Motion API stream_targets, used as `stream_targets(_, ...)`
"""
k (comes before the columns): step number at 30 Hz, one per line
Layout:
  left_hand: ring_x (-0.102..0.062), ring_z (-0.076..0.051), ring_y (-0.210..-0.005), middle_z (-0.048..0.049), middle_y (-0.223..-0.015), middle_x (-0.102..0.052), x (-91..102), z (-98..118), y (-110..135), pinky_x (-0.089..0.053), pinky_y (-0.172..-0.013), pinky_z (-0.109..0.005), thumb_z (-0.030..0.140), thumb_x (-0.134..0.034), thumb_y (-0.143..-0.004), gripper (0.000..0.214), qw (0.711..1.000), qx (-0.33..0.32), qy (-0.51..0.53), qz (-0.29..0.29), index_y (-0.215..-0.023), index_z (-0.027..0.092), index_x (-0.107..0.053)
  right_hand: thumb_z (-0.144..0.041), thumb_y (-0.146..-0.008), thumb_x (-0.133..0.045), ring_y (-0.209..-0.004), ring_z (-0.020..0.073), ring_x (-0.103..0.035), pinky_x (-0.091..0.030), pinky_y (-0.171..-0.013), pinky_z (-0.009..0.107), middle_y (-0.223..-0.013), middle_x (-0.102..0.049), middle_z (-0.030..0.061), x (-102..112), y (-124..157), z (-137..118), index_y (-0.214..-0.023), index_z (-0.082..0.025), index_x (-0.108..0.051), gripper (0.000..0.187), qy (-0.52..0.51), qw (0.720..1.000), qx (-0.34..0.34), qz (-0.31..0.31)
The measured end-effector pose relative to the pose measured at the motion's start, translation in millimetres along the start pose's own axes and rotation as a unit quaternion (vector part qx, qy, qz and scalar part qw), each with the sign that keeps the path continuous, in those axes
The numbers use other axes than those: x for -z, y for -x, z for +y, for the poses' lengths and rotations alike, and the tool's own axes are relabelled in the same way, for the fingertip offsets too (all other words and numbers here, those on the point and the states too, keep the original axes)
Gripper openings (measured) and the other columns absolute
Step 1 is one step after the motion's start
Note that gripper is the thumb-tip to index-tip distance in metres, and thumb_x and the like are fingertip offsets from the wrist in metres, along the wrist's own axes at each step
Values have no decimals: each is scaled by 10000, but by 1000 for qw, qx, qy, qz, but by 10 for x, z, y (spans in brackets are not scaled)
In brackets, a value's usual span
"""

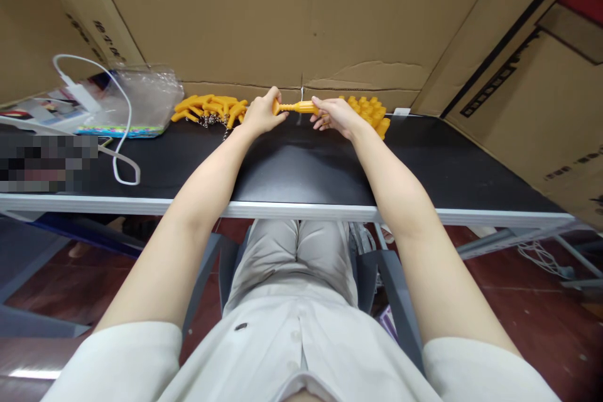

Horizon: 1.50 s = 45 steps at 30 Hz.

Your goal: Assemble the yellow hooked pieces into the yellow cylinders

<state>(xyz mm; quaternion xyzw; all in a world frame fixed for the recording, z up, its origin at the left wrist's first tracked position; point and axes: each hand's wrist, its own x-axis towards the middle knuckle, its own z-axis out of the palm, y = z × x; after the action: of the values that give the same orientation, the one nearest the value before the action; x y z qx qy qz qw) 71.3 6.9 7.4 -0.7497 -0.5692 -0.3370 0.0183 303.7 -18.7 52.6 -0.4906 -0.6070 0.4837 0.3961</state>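
Observation:
Over the back of the black table (306, 169), both of my hands are at one orange plastic piece. My left hand (262, 114) closes around an end of it, and a thin ribbed orange stem (287, 107) shows beyond the fingers. The stem meets a thicker orange tube (305, 107), its far end pinched by my right hand (338, 117). I cannot tell whether stem and tube are joined. Left of my left hand lies a pile of orange pieces with small metal chains (210, 108). Behind my right hand several upright orange pieces (370, 112) stand grouped together.
Cardboard walls (301, 19) close off the back and right side. On the left are a clear plastic bag (141, 100), a white cable (125, 97) and a white plug (82, 94). A metal strip (301, 210) runs along the table's front edge.

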Motion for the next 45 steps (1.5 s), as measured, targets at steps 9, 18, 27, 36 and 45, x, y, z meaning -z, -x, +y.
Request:
stream_targets(9,-737,-376,-1104,-95,-1080,-774,57,32,28,-563,-1038,-479,321,-749,-943,513,1000,8,1,-24,-1436,271,-614,-649,-1023,-787,-498,87,-641,-486,-533,177,-647,-709,-16,-17,-61,60,-990,-200,-705,457,2,1000,-1,8)
stream_targets(18,-752,-392,-1101,-123,-1092,-788,68,62,44,-573,-1007,-477,350,-768,-952,452,999,24,-34,-27,-1370,227,-645,-611,-1048,-766,-554,110,-670,-563,-604,206,-714,-741,5,-51,-82,95,-999,-203,-726,413,-31,999,-13,13)
stream_targets(27,-762,-365,-1189,-122,-1174,-783,83,-34,41,-556,-1092,-436,334,-783,-992,810,1000,-3,5,-26,-1710,249,-417,-294,-1091,-648,-915,135,-815,-649,-982,296,-1041,-819,31,29,-233,150,-1010,-222,-649,108,-158,985,25,66)
stream_targets(36,-651,-400,-1393,-227,-1431,-711,-71,-322,-39,-501,-1239,-486,202,-636,-981,424,994,43,-80,-66,-1380,115,-749,-158,-1005,-627,-1464,231,-670,-522,-1267,401,-1582,-682,150,102,-399,462,-1433,-188,-648,430,245,935,189,173)
stream_targets(45,-673,-381,-1327,-196,-1363,-740,-153,-421,-77,-537,-1178,-464,235,-633,-920,377,992,42,-91,-73,-1259,163,-782,-54,-956,-495,-1599,264,-567,-234,-1442,558,-1701,-605,133,-47,-392,575,-1568,-167,-637,638,448,868,184,104)
